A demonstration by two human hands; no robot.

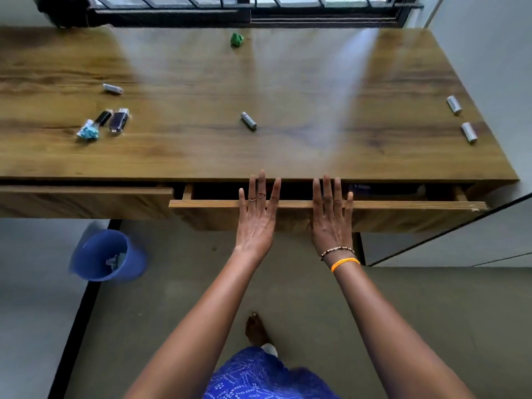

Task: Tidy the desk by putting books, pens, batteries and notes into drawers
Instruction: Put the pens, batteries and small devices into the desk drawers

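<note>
Both hands lie flat, palms down, against the front panel of the right-hand drawer [374,205], which stands slightly open under the wooden desk [259,82]. The left hand [257,217] and right hand [331,220] have straight, spread fingers reaching over the panel's top edge; neither has hold of anything. Flat palms side by side near the panel's middle suit an even push, so my judgement is that the drawer is being pushed shut, though a pause before reaching in cannot be ruled out. Inside, something dark shows toward the right, too shadowed to name.

Much is still out on the glossy, grain-patterned top. One cylindrical grey battery [248,120] lies near the middle, two more at the right edge [454,105] [469,132], and one at the far left [112,88]. Near them on the left lie two dark, capped items, a slim black one [103,117] and a stouter one [118,121], perhaps USB sticks, and a crumpled blue note [87,133]. A crumpled green note [236,40] sits far back. The left drawer [86,197] is closed.
</note>
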